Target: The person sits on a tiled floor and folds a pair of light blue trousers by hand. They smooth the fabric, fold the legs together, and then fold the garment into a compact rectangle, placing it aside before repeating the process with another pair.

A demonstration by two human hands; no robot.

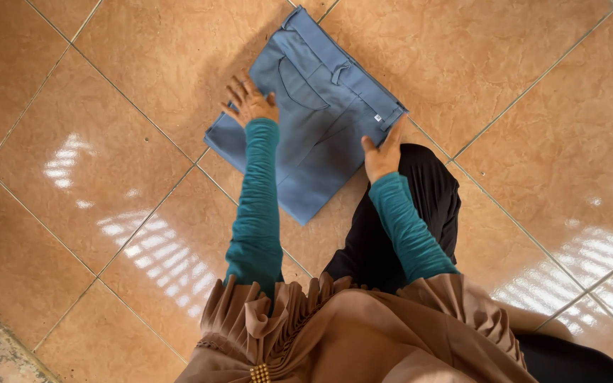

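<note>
Near the top middle of the frame, folded blue trousers (313, 117) are pressed flat on the tiled floor (108, 142) by the left hand (251, 104), fingers spread, and the right hand (383, 154), open at the waistband; smoothing seems underway.

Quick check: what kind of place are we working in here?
Probably a room in a home, on the floor. Glossy orange-brown tiled floor with window light reflected on it, folded blue trousers laid flat on it, left hand and right hand pressing them. No furniture shows.
</note>
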